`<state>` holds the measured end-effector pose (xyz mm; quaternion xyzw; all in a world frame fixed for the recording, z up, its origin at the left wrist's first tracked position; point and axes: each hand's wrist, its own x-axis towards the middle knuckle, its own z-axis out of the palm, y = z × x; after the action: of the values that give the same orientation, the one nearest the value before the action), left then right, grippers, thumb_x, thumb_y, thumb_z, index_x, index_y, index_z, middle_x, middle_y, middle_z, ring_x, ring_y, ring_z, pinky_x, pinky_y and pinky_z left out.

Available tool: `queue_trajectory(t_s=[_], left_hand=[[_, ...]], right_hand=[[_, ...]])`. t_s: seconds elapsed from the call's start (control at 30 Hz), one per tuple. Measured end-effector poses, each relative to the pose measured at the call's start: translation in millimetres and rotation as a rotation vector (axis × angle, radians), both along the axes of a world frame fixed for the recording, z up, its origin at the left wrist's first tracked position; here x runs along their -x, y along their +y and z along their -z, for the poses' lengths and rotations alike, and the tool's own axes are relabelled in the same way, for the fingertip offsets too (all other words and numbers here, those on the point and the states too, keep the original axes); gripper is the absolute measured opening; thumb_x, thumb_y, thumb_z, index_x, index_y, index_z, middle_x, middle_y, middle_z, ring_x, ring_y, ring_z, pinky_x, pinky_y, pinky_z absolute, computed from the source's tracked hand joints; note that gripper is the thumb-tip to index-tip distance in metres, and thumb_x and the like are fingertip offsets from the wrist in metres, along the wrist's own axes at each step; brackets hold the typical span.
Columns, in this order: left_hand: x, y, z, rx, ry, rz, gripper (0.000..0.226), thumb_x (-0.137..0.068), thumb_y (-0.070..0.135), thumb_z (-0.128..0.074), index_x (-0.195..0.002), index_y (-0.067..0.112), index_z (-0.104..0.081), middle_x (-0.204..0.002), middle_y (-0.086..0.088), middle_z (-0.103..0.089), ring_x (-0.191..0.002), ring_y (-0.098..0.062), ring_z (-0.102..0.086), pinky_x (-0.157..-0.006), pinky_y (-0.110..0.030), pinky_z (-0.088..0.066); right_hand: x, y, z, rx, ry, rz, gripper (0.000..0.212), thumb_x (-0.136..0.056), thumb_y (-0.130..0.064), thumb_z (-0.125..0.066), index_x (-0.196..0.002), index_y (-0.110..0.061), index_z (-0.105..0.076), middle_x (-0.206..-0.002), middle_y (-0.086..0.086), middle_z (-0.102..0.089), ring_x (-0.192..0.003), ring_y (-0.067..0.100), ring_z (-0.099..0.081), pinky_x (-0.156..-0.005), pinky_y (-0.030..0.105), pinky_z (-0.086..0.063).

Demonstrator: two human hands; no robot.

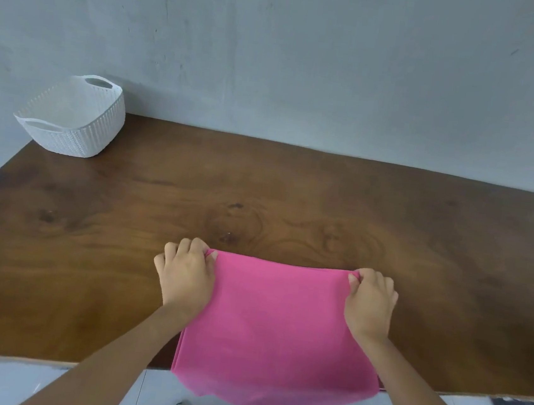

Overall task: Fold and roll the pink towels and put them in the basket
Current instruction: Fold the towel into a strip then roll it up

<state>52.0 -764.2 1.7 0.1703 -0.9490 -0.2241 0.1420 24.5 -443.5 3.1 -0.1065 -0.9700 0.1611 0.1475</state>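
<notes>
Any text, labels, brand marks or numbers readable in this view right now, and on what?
None can be read.
The pink towel, white basket and wooden table show no print.
A dark object by the table's right edge is too blurred to tell.

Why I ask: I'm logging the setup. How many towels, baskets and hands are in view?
pink towel: 1
white basket: 1
hands, left hand and right hand: 2
Total: 4
</notes>
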Motion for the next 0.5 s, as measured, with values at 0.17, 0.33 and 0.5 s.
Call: queue_trajectory(t_s=[0.17, 0.33, 0.5], left_hand=[[43.0, -3.7, 7.5, 0.266, 0.023, 0.026, 0.020, -0.097, 0.029, -0.061, -0.089, 0.011, -0.060, -0.087, -0.007, -0.058, -0.084, -0.031, -0.052, -0.078, -0.047, -0.039], [88.6, -7.4, 6.6, 0.315, -0.032, 0.033, 0.025, -0.096, 0.031, -0.062, -0.088, 0.008, -0.061, -0.085, -0.010, -0.059, -0.084, -0.033, -0.051, -0.078, -0.047, -0.037], [128.9, -6.2, 3.5, 0.329, -0.084, 0.059, 0.028, -0.101, 0.033, -0.051, -0.094, 0.008, -0.061, -0.091, -0.010, -0.060, -0.090, -0.032, -0.051, -0.083, -0.046, -0.038]], right_hand=[[38.9, -11.1, 0.1, -0.073, -0.010, 0.011, 0.010, -0.100, -0.019, -0.055, -0.103, -0.014, -0.063, -0.099, 0.004, -0.063, -0.101, 0.028, -0.051, -0.091, 0.043, -0.037], [80.4, -15.8, -0.9, -0.099, -0.035, 0.052, 0.012, -0.101, -0.020, -0.053, -0.103, -0.014, -0.062, -0.101, 0.005, -0.063, -0.104, 0.029, -0.049, -0.094, 0.044, -0.037], [120.2, -18.2, -1.2, -0.126, -0.042, 0.100, 0.018, -0.102, -0.024, -0.051, -0.102, -0.010, -0.061, -0.102, 0.009, -0.061, -0.105, 0.031, -0.047, -0.095, 0.045, -0.034]])
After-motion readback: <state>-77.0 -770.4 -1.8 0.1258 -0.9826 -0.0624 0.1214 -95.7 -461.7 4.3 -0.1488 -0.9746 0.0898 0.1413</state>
